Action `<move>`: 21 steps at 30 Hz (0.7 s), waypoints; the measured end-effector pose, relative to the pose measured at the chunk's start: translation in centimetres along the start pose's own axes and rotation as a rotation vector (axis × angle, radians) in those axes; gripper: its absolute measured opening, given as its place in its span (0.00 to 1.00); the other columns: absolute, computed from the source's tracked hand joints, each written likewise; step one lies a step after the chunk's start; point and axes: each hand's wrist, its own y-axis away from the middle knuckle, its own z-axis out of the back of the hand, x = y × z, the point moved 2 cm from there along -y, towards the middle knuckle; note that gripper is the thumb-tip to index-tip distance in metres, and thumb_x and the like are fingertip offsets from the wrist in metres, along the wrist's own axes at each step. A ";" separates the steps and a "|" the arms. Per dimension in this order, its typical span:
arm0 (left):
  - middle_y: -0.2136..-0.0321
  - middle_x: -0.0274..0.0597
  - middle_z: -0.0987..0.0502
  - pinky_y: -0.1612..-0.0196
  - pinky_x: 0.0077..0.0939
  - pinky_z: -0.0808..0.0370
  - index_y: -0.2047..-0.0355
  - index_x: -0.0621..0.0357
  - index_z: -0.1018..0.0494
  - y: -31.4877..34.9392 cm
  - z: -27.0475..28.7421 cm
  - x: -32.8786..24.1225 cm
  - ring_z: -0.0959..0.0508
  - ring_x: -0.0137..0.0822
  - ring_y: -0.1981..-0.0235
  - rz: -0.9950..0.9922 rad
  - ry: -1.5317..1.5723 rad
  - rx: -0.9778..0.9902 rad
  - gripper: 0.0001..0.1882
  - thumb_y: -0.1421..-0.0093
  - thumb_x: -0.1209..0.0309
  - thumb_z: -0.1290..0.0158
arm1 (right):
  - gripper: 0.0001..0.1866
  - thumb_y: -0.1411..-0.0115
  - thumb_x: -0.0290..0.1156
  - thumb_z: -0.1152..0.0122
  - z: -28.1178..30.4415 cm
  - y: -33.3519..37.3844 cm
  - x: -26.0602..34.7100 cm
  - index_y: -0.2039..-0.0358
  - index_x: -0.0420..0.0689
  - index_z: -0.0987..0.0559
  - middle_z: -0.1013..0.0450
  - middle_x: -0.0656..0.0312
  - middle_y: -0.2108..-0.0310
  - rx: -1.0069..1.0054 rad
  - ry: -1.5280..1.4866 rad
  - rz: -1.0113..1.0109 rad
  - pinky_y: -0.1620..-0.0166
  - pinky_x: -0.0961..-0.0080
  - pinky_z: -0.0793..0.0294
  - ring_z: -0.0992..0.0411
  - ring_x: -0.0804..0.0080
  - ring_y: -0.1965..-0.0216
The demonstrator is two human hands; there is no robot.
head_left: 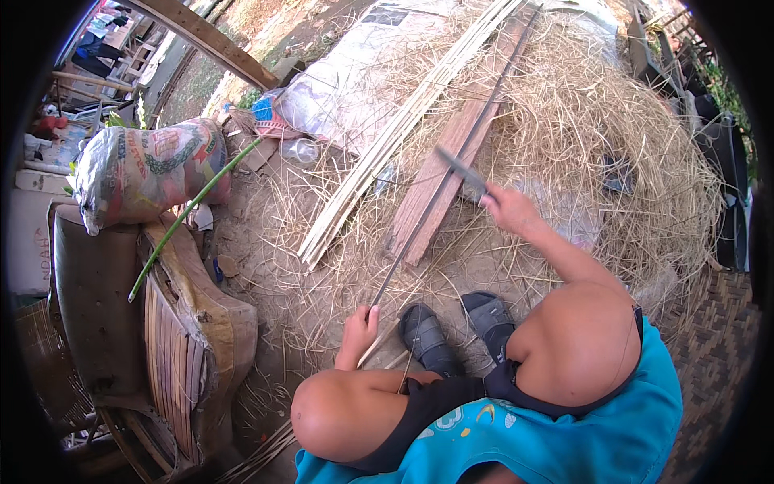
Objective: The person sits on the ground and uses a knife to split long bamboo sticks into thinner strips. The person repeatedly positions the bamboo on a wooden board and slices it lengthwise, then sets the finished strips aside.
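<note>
My right hand (509, 208) is closed around the handle of a knife (461, 169). Its grey blade points up and left, over a reddish-brown wooden plank (419, 198). A long, thin dark strip (451, 176) runs lengthwise over the plank, passing beneath the blade; whether the two touch, I cannot tell. Down by my left knee, my left hand (357, 332) pinches the near end of that strip. Beside the plank on the left lies a bundle of pale split strips (379, 173), which look like bamboo.
Loose pale shavings (597, 121) are heaped right of the plank. To the left, a stuffed sack (153, 169) and a green stalk (193, 206) rest by a worn armchair (105, 298). My sandalled feet (431, 339) are close to the plank's near end. Woven matting (717, 347) lies at right.
</note>
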 end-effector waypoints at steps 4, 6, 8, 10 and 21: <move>0.78 0.67 0.23 0.66 0.62 0.26 0.68 0.61 0.30 -3.6 -0.4 -2.6 0.21 0.69 0.72 0.011 -0.239 0.066 0.23 0.28 0.53 0.58 | 0.29 0.29 0.57 0.55 -5.5 5.3 6.1 0.34 0.57 0.31 0.22 0.43 0.62 0.237 0.056 0.331 0.55 0.52 0.19 0.21 0.45 0.59; 0.78 0.68 0.23 0.65 0.63 0.26 0.67 0.61 0.30 -2.7 0.0 -2.3 0.21 0.69 0.72 0.024 -0.333 0.095 0.22 0.27 0.53 0.58 | 0.27 0.29 0.56 0.54 -3.2 1.3 0.3 0.36 0.57 0.29 0.22 0.46 0.65 -0.006 0.014 0.140 0.59 0.51 0.19 0.20 0.48 0.62; 0.78 0.69 0.23 0.65 0.64 0.26 0.66 0.60 0.30 1.1 0.9 -1.0 0.21 0.69 0.72 0.065 -0.401 0.125 0.22 0.27 0.53 0.59 | 0.21 0.28 0.50 0.52 4.4 -4.1 -8.3 0.43 0.52 0.26 0.22 0.51 0.73 -0.072 -0.090 -0.252 0.66 0.52 0.20 0.21 0.51 0.70; 0.77 0.68 0.23 0.65 0.63 0.26 0.66 0.62 0.28 2.5 1.0 -0.9 0.21 0.69 0.71 0.083 -0.360 0.139 0.23 0.27 0.53 0.59 | 0.20 0.26 0.48 0.55 8.3 -5.3 -12.6 0.46 0.49 0.26 0.23 0.54 0.74 -0.202 0.110 -0.324 0.69 0.58 0.20 0.22 0.57 0.73; 0.81 0.57 0.26 0.68 0.43 0.29 0.71 0.67 0.24 2.2 1.7 3.5 0.24 0.51 0.77 0.143 0.100 0.208 0.30 0.28 0.50 0.55 | 0.29 0.30 0.55 0.50 -3.6 0.4 0.4 0.34 0.58 0.33 0.23 0.46 0.64 0.133 0.091 0.308 0.61 0.48 0.20 0.21 0.41 0.65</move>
